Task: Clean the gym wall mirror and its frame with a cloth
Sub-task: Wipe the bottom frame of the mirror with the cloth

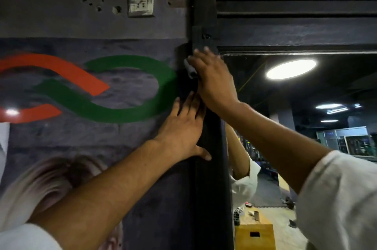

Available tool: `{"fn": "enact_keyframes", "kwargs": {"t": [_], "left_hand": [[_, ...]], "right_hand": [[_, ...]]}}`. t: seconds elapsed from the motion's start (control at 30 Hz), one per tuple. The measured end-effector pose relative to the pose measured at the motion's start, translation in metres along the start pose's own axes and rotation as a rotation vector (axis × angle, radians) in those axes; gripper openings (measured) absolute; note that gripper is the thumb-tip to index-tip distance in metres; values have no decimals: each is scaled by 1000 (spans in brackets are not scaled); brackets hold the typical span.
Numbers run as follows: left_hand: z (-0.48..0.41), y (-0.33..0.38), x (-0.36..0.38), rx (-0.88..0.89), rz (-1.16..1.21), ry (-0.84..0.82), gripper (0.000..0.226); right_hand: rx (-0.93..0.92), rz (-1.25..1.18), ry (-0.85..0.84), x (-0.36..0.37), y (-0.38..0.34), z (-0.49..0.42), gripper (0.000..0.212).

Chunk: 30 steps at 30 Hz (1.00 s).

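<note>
Right hand (212, 78) presses a grey cloth (190, 70) with straight fingers on the black mirror frame (210, 168) — cloth mostly hidden under the palm; left hand (183, 129) spread flat below.

Left hand (182, 129), right hand (213, 81) on frame (214, 190)

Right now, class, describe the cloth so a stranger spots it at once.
Find the black mirror frame between painted wall and mirror. Near its top the right hand presses flat; the cloth is the small roll peeking out at its left, pale grey against dark frame.
</note>
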<state>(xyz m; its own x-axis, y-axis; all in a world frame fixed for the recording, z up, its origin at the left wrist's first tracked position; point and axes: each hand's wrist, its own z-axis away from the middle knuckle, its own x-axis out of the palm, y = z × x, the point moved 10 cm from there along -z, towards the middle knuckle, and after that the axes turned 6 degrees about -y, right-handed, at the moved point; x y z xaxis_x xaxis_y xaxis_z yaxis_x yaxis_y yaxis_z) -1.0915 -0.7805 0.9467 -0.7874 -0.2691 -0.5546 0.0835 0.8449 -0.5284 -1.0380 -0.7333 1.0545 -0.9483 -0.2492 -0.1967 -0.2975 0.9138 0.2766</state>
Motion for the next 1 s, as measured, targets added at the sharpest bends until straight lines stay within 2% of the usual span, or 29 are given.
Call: {"fn": "enact_keyframes", "kwargs": {"t": [0.07,0.2,0.3,0.37,0.43,0.5,0.6,0.73,0.83,0.93,1.0], "left_hand": [[7,5,3,22,-47,-38,144],[38,21,24,70,-120,-82,137],[60,37,42,103,-95,-82,143],[65,42,46,98,-49,-41,150],[65,43,44,88,12,16,155],[67,44,44,71,84,56,153],[76,51,51,55,113,105,148],[103,71,79,95,123,104,140],[136,89,104,139,123,97,139],[154,102,120,136,107,102,143],[155,106,120,112,144,113,144]], "right_hand": [[-36,46,-65,19,-11,18,52],[-110,51,-50,29,-27,80,52],[-213,95,-131,34,-39,106,48],[-248,125,-129,23,-37,97,44],[-194,115,-19,-5,-25,73,43],[-69,54,55,-26,-5,56,52],[20,8,-26,-4,2,75,56],[-26,-2,-48,27,-20,175,54],[-157,35,-162,38,-39,247,57],[-248,66,-257,30,-42,246,61],[-217,50,-178,7,-39,205,58]]}}
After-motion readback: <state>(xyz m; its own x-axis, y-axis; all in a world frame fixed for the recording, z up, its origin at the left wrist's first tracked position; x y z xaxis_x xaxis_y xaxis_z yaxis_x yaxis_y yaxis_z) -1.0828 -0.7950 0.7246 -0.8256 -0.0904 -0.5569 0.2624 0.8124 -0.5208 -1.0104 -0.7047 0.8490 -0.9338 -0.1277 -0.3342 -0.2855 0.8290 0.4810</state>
